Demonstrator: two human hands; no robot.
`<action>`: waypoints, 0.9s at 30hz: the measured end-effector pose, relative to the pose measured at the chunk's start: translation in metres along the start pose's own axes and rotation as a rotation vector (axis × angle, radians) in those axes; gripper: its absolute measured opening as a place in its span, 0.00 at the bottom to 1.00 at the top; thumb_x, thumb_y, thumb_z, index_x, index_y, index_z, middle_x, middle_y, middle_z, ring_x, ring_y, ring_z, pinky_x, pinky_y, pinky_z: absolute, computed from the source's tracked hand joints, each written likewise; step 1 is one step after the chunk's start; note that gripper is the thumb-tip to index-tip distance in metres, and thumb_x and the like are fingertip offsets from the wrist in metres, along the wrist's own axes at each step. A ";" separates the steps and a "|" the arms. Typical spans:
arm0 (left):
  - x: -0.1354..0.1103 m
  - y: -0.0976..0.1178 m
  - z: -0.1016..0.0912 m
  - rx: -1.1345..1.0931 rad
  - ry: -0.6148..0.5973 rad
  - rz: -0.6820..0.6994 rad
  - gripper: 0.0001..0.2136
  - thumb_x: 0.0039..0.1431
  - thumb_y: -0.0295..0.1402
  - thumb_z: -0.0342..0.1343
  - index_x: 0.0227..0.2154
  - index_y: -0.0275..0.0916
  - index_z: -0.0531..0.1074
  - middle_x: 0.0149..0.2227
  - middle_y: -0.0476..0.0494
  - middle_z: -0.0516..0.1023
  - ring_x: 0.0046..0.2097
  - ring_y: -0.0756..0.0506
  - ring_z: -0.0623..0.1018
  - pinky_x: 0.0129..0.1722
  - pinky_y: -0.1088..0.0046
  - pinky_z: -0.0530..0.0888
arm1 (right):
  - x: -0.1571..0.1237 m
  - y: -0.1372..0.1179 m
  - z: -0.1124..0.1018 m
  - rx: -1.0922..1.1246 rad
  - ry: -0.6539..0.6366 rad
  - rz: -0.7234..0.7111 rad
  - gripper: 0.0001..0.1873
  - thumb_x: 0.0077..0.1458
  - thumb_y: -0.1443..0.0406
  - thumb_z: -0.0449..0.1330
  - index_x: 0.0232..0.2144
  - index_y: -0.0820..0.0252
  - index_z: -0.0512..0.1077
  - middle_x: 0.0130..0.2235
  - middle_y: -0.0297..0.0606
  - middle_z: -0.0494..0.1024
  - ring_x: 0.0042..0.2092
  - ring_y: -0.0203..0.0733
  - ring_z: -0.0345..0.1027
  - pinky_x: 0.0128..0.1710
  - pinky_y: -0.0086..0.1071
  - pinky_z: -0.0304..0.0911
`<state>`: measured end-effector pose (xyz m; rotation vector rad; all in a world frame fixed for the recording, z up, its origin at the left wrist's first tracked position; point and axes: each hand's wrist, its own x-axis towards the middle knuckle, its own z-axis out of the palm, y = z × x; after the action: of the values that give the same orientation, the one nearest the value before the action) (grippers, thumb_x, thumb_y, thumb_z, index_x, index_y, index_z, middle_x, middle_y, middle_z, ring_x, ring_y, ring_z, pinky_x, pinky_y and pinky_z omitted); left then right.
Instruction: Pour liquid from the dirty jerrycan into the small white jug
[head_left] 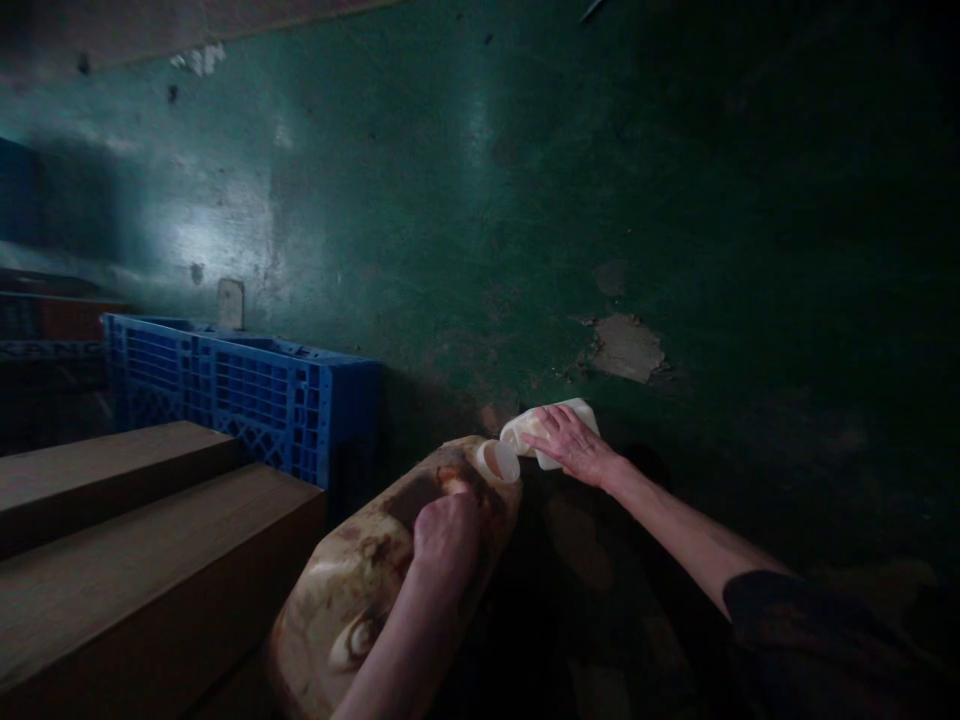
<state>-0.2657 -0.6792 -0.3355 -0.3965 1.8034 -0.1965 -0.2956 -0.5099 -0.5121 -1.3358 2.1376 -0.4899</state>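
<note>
A large, stained plastic jerrycan [367,545] leans at an angle in the lower middle of the head view. My left hand [448,525] is closed round its handle, with the forearm hiding part of the can. At its upper right end is a round white mouth [504,461]. Just beyond that, my right hand [570,445] grips a small white plastic container [582,410] lying on its side. The container's open end points left and sits right by the jerrycan's mouth; whether they touch I cannot tell.
Left of the jerrycan stands a blue plastic crate [247,385]. Long brown cardboard boxes [150,540] lie in front of it. The green floor [450,200] is worn, with a bare grey patch [628,347] beyond my right hand. Dark shadow covers the lower right.
</note>
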 end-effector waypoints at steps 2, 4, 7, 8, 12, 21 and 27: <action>0.000 0.001 0.000 -0.002 -0.010 -0.006 0.16 0.66 0.31 0.43 0.46 0.24 0.70 0.36 0.27 0.81 0.41 0.35 0.81 0.38 0.64 0.77 | -0.001 0.000 0.001 0.001 0.002 -0.005 0.44 0.41 0.64 0.69 0.60 0.50 0.58 0.59 0.54 0.60 0.56 0.60 0.56 0.55 0.50 0.50; 0.000 0.001 -0.001 -0.003 -0.016 -0.011 0.16 0.66 0.31 0.43 0.47 0.24 0.69 0.36 0.27 0.81 0.41 0.36 0.81 0.38 0.64 0.77 | -0.001 0.000 0.002 -0.001 0.004 -0.002 0.44 0.41 0.65 0.69 0.60 0.51 0.58 0.59 0.54 0.60 0.56 0.60 0.57 0.54 0.49 0.50; 0.000 0.002 0.000 -0.001 -0.013 -0.008 0.17 0.66 0.30 0.42 0.49 0.23 0.68 0.36 0.27 0.81 0.41 0.35 0.81 0.38 0.63 0.77 | -0.002 0.001 0.003 -0.009 0.009 0.004 0.45 0.40 0.64 0.69 0.60 0.50 0.58 0.59 0.53 0.60 0.55 0.60 0.57 0.55 0.49 0.50; 0.001 0.002 0.000 0.004 -0.011 -0.006 0.17 0.65 0.29 0.42 0.50 0.22 0.68 0.36 0.27 0.81 0.41 0.35 0.81 0.38 0.63 0.77 | -0.002 0.001 0.003 -0.009 0.011 0.005 0.45 0.40 0.64 0.69 0.60 0.50 0.58 0.59 0.53 0.60 0.55 0.59 0.57 0.55 0.49 0.50; 0.003 0.005 0.001 0.020 -0.010 -0.012 0.16 0.65 0.27 0.43 0.50 0.22 0.67 0.36 0.26 0.81 0.41 0.36 0.81 0.37 0.64 0.77 | -0.002 0.001 0.007 0.000 0.019 0.010 0.46 0.38 0.64 0.70 0.60 0.50 0.58 0.59 0.53 0.60 0.56 0.59 0.56 0.55 0.49 0.49; 0.003 0.010 0.000 -0.009 -0.037 -0.020 0.17 0.65 0.31 0.42 0.47 0.23 0.68 0.36 0.26 0.81 0.41 0.36 0.81 0.36 0.66 0.75 | -0.002 0.002 0.011 0.005 0.031 0.006 0.43 0.40 0.64 0.69 0.59 0.49 0.60 0.59 0.52 0.61 0.55 0.59 0.57 0.56 0.49 0.49; 0.004 0.011 0.001 -0.011 -0.039 -0.015 0.17 0.65 0.33 0.44 0.46 0.24 0.69 0.36 0.25 0.81 0.41 0.35 0.81 0.36 0.63 0.76 | -0.004 0.002 0.009 -0.010 0.023 -0.001 0.43 0.39 0.63 0.70 0.58 0.49 0.60 0.58 0.53 0.61 0.56 0.60 0.57 0.56 0.49 0.49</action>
<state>-0.2672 -0.6704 -0.3427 -0.4193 1.7647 -0.1880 -0.2903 -0.5056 -0.5196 -1.3427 2.1605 -0.4974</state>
